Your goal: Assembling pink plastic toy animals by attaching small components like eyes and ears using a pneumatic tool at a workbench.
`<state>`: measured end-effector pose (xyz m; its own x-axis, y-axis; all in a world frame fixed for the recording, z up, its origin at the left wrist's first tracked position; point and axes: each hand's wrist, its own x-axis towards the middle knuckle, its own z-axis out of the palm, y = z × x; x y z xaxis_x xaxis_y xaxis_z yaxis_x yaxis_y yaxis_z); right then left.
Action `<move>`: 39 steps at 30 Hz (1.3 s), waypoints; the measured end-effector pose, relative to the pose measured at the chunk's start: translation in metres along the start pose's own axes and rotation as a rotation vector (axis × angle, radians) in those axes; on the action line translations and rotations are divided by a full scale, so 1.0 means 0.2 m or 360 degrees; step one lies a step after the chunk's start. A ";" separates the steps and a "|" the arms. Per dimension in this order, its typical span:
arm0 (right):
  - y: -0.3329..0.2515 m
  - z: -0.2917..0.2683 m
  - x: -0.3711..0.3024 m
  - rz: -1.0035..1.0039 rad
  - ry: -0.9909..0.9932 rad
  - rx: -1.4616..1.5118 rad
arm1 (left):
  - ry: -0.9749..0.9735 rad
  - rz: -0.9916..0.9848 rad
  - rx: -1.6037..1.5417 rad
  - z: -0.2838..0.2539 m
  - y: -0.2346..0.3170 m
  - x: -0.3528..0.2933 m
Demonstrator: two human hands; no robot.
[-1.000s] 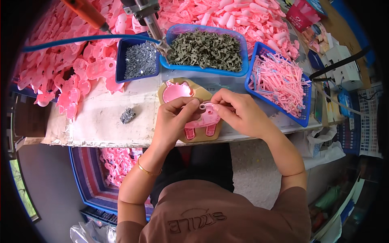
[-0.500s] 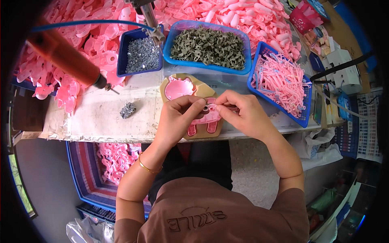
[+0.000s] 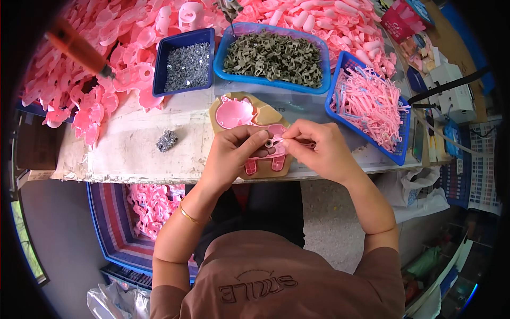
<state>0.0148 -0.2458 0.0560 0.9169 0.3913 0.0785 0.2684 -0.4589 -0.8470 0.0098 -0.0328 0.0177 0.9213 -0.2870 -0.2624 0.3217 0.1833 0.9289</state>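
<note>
My left hand (image 3: 231,154) pinches a small ring-ended piece (image 3: 269,143) between thumb and forefinger; the ring looks greyish. Meeting it from the other side, my right hand (image 3: 317,150) has thumb and forefinger closed on a thin pink plastic link (image 3: 305,143). The two pieces are touching or nearly so; fingers hide most of both. Just beneath my hands lies a pink animal-shaped plastic shell (image 3: 235,114), with a round head and stubby legs, set in a tan jig (image 3: 268,112).
Beyond the jig stand a blue bin of small screws (image 3: 187,66), a blue tub of olive clips (image 3: 272,59) and a blue basket of pink links (image 3: 366,109). A screw pile (image 3: 167,141) lies left. An orange power screwdriver (image 3: 79,48) hangs above heaped pink shells (image 3: 122,32).
The hanging orange screwdriver has swung up and away to the left, and the metal fitting overhead has shifted up and right. My hands stay together over the jig, barely moved.
</note>
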 end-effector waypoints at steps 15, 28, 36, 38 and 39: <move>0.03 0.15 0.11 -0.0875 0.0161 -0.0754 | 0.0108 -0.0189 0.0263 -0.11 0.08 -0.05; 0.12 0.23 0.17 -0.0888 -0.0025 -0.1028 | 0.0357 0.0408 0.0745 -0.17 0.03 -0.07; 0.12 0.26 0.19 -0.0865 -0.0143 -0.1193 | 0.0474 0.0674 0.1194 -0.19 0.01 -0.09; 0.11 0.26 0.20 -0.0862 -0.0160 -0.1196 | 0.0483 0.0751 0.1344 -0.17 0.03 -0.10; 0.11 0.27 0.20 -0.0890 -0.0169 -0.1180 | 0.0494 0.0831 0.1495 -0.17 0.03 -0.10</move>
<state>0.0417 -0.1980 0.0126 0.5757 0.7630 0.2939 0.8160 -0.5593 -0.1462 0.0007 0.0053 0.0194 0.9518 -0.1112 0.2858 -0.2926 -0.6077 0.7383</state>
